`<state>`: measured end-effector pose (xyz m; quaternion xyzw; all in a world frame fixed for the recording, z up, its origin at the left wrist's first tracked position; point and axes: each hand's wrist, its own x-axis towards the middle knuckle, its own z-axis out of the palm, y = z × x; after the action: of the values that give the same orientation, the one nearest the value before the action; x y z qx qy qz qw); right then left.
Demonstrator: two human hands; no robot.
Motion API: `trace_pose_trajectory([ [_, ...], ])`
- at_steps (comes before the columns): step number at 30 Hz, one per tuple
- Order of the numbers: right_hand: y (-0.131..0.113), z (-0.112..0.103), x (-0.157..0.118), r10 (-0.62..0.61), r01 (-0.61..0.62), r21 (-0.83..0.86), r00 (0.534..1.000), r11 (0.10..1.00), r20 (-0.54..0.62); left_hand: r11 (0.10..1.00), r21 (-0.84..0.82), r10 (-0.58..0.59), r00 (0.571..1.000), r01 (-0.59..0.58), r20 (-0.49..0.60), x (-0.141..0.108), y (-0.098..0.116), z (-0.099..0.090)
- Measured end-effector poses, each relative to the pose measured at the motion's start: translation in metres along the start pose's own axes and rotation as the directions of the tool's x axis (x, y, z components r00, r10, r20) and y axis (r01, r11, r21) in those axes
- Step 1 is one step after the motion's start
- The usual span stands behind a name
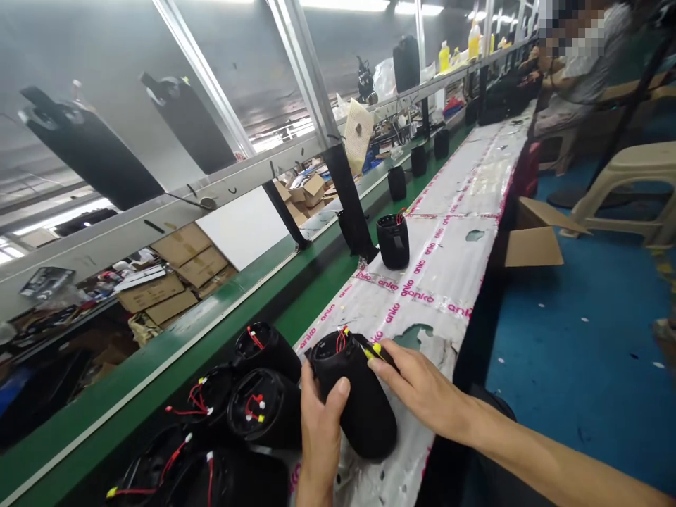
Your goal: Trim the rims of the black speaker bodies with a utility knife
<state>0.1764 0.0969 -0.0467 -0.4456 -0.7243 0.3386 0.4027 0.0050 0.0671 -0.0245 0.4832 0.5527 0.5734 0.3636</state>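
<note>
The workpiece is a black, fabric-textured cylindrical housing (364, 405), located in front of the person over a white sheet bench cover printed with pink lettering (454, 190). It appears tilted in the view; whether its base rests on the cover cannot be told.

The left hand (320, 429) holds the side of the housing, with the thumb pressed on the near face and the fingers curled around the far side. The right hand (422, 391) is at the upper rim, with thumb and index finger pinched around a small black-and-yellow hand tool (376, 348). The tool type and any contact with the rim cannot be determined.

Status: thin red wire leads (342, 339) are present at the mouth of the held housing, and no cover is visible over that end. Work at this end is judged to be under way, not complete.

A near group of similar black open-ended housings (288, 415) stands to the left, with red leads loose at their mouths; these ends are likewise uncovered. Another upright black cylindrical unit with red leads (393, 246) stands farther along the cover. Which units have already been handled cannot be told, so the remaining count is undetermined
</note>
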Motion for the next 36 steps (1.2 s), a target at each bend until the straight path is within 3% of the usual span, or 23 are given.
trace_pose_trajectory([
  [4, -0.010, -0.011, -0.004, -0.063, 0.064, -0.135, 0.998, 0.989, 0.010, 0.999, -0.018, -0.045, 0.999, 0.044, -0.019, -0.002, -0.003, -0.005],
  [8, -0.021, -0.015, -0.012, -0.165, 0.189, -0.366, 0.982, 0.911, 0.095, 0.999, -0.011, -0.052, 0.996, 0.052, -0.066, -0.003, -0.004, -0.007],
  [12, -0.026, -0.015, -0.014, -0.204, 0.238, -0.458, 0.971, 0.857, 0.123, 0.999, 0.030, -0.042, 0.996, 0.044, -0.082, -0.004, -0.004, -0.005],
  [26, -0.038, -0.025, -0.014, -0.170, 0.248, -0.608, 0.968, 0.754, 0.184, 0.993, 0.116, -0.016, 0.991, 0.031, -0.132, -0.007, 0.007, 0.007],
  [36, -0.042, -0.020, -0.026, -0.177, 0.221, -0.813, 0.973, 0.539, 0.147, 0.959, 0.282, 0.017, 0.983, 0.035, -0.180, -0.007, -0.003, 0.006],
])
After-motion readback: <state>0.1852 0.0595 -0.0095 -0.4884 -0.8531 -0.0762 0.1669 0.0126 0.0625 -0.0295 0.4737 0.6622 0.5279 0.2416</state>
